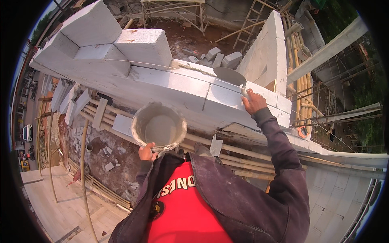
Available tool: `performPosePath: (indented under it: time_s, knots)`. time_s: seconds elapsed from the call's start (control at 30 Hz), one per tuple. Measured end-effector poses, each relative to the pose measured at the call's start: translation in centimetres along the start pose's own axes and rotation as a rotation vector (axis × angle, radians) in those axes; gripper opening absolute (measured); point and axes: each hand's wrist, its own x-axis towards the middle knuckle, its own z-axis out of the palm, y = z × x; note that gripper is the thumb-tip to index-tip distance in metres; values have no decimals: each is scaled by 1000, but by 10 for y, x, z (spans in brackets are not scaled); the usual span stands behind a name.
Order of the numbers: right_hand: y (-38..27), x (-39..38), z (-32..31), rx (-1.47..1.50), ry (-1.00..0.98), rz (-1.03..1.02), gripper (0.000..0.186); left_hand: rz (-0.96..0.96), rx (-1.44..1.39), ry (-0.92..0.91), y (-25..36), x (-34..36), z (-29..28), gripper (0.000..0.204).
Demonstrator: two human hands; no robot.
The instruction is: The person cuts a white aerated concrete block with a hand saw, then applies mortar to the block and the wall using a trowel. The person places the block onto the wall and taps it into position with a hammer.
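My right hand (255, 101) is closed round the handle of a trowel (229, 75), its rounded grey blade lying over the top of the white block wall (170, 80). Along that top, left of the blade, runs a strip of grey mortar (196, 69). My left hand (146, 152) grips the near rim of a mortar-smeared bucket (139, 125), held in front of the wall at its near side. Grey mortar shows inside the bucket. A thin string line (162, 65) stretches along the wall's upper edge.
Larger white blocks (144, 43) stand on the wall at left. A taller block wall (263, 48) rises at right. Bamboo poles (239, 157) run below, near my feet. Loose blocks (221, 58) lie beyond the wall, near a wooden ladder (248, 26). The ground (101, 141) is far below at left.
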Motion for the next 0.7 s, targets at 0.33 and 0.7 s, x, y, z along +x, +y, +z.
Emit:
performPosePath:
  time_s: [0.33, 0.7]
  knots:
    - [35, -47, -31, 33, 94, -25, 30, -35, 40, -151, -7, -3, 8, 43]
    - [61, -68, -34, -68, 6, 151, 31, -35, 148, -67, -15, 4, 10, 39]
